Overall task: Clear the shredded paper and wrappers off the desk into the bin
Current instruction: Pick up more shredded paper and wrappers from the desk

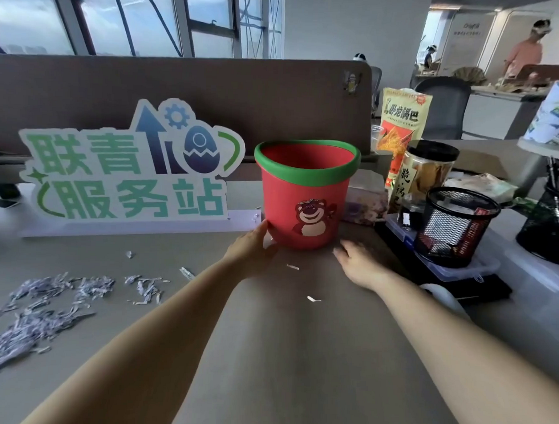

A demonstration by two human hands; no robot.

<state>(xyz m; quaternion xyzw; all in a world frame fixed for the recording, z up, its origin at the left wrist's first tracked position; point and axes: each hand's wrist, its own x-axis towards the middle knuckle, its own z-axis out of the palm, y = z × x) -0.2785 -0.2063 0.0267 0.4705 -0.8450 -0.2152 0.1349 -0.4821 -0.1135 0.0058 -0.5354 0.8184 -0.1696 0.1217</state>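
Nearest you, both bare forearms reach forward over the grey bench [281,356]. To the near left, the shredded paper [40,307] lies in a loose heap, thinning toward the middle, with a few stray scraps [313,299] between your arms. Your left hand [254,242] rests against the lower left side of the bin [304,193], its fingers apart and touching the bin's wall near the base, though you cannot tell whether they grip it. Your right hand [356,260] lies open just to the right of the bin's base, fingers spread and flat over the bench, apart from the bin. The bin stands upright in the middle, red with a green rim and a bear printed on its front. Right of it sits a black mesh pen cup [453,229] on a clear plastic box [461,268], with a second mesh cup [550,223] farther right. Behind these stand a snack jar [427,173] and a yellow snack bag [402,127]. Left of the bin, a cut-out sign [126,170] with green characters leans before the brown partition [213,87]. Far beyond are windows [120,15] and a person [528,49] at another desk.
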